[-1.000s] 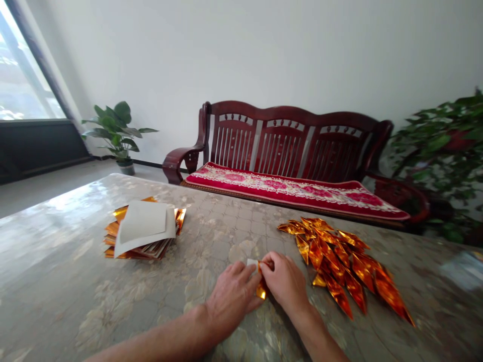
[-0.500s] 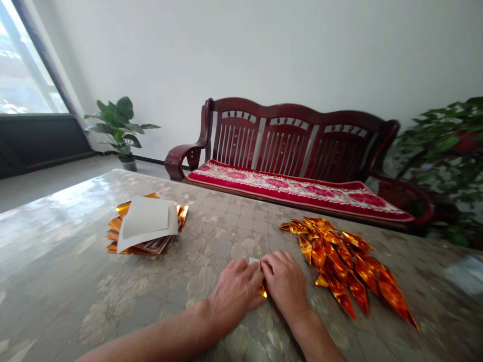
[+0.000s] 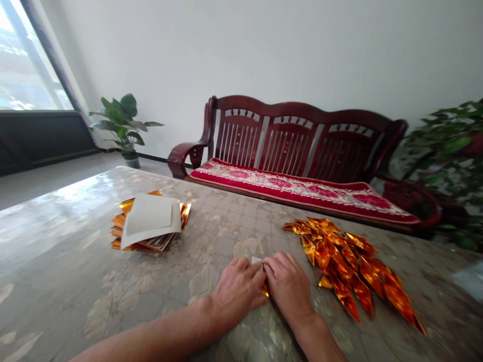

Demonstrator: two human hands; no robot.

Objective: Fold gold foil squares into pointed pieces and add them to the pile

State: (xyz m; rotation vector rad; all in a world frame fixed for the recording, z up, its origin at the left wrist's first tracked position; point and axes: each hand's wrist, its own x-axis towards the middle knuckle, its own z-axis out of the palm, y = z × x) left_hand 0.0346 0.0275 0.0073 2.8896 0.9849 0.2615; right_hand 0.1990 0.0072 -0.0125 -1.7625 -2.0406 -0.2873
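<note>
A small piece of gold foil paper (image 3: 265,290) lies on the table between my two hands, with a whitish end peeking out at the top. My left hand (image 3: 238,282) rests over its left side, fingers curled and pressed to it. From the right, my right hand (image 3: 290,285) grips the paper's edge with bent fingers close to the left hand's fingertips. Most of the sheet is hidden under the fingers. To the right of my hands is a pile of folded, pointed gold-orange foil pieces (image 3: 345,264). On the left sits a stack of foil sheets (image 3: 149,216), pale backs uppermost.
The table (image 3: 151,311) has a patterned, glossy cover. Beyond its far edge stands a dark red wooden bench (image 3: 294,136) with a red floral cushion (image 3: 279,182). Potted plants (image 3: 121,120) flank it. A blurred translucent item (image 3: 470,279) lies at the right edge.
The view has turned slightly left, so the scene sits a little further right. Both hands stay on the foil paper in nearly the same pose.
</note>
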